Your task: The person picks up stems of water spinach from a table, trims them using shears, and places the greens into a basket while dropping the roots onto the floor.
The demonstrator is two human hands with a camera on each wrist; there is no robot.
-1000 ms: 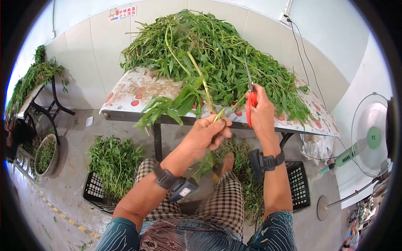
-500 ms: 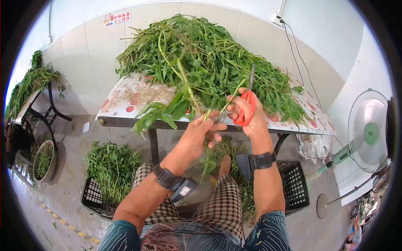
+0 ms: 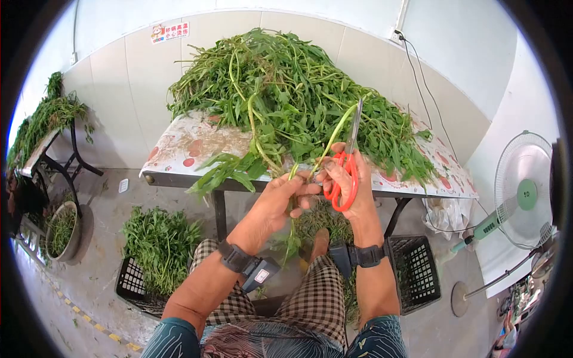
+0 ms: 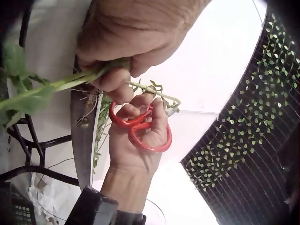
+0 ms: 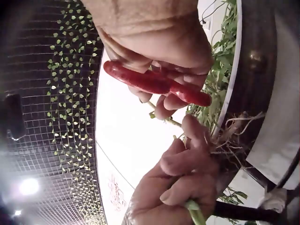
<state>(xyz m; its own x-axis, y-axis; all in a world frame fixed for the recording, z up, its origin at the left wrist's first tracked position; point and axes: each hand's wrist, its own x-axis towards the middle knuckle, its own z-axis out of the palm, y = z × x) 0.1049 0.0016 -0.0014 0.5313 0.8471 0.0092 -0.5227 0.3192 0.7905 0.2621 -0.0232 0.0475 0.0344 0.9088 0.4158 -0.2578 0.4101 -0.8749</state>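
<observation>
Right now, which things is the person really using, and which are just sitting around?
Being used:
left hand gripping a green stalk
right hand holding red scissors
pile of greens on the table

Just sitting around:
electric fan
black crate
crate of greens
bowl on the floor
side table

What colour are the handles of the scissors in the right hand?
Red. The scissors in the right hand have red loop handles, clearest in the left wrist view.
</observation>
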